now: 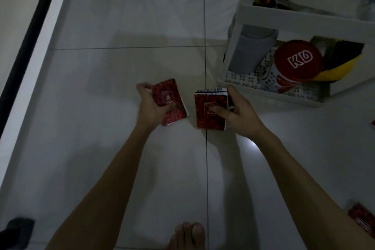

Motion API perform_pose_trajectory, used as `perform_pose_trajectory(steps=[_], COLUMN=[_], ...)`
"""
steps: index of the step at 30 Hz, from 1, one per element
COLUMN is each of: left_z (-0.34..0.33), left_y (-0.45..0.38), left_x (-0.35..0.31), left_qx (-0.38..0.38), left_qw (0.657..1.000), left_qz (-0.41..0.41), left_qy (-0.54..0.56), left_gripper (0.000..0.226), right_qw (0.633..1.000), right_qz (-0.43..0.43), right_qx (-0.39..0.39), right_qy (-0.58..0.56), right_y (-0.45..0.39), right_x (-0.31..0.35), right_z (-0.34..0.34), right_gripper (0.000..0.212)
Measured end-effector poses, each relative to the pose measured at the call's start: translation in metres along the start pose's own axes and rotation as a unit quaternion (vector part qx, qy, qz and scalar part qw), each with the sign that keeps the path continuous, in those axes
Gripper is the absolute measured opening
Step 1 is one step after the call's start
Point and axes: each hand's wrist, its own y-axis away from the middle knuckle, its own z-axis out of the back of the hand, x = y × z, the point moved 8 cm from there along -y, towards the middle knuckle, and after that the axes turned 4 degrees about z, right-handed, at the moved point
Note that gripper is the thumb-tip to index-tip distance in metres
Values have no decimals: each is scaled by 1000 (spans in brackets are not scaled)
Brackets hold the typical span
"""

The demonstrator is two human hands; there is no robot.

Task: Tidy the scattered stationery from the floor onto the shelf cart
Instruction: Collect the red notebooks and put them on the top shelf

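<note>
Open tiled floor (121,67) lies left and ahead; the white shelf cart (269,95) blocks the right.

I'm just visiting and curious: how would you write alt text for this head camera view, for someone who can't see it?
Seen from above in dim light, a person's left hand holds a red spiral notepad and the right hand a thicker stack of red notepads, above a pale tiled floor. A white shelf cart stands at right.
</note>
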Motion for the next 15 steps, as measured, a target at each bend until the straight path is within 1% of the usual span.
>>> perform_pose_trajectory(steps=[2,5,6,8,9,11,13,14,15], left_z=[-14,-41,-49,-63,-68,-76,-89,-96,-103], left_y=[13,38,44,59,66,77,88,91,95], left_x=[-12,-36,-38,-42,-42,-47,-56,-61,-67], left_qx=[55,125,140,160,161,161,178,191,201], left_qw=[996,985,982,978,976,978,977,976,974], left_qz=[-33,-43,-35,-6,7,2,-20,-32,-42], left_qy=[54,108,121,137,147,131,111,100,90], left_gripper=[72,74,66,38,33,36,21,24,33], right_qw=[1000,999,998,998,999,999,997,995,992], right_qz=[9,29,32,29,27,32,48,59,72], right_qx=[14,23,22,6,-8,-37,-55,-63,-74], right_qy=[-21,-40,-43,-49,-47,-18,36,58,68], right_y=[3,9,11,15,19,25,34,38,43], right_x=[5,14,15,13,12,9,8,7,7], right_z=[0,1,1,4,6,10,11,11,12], right_gripper=[26,27,28,29,30,34,36,37,39])
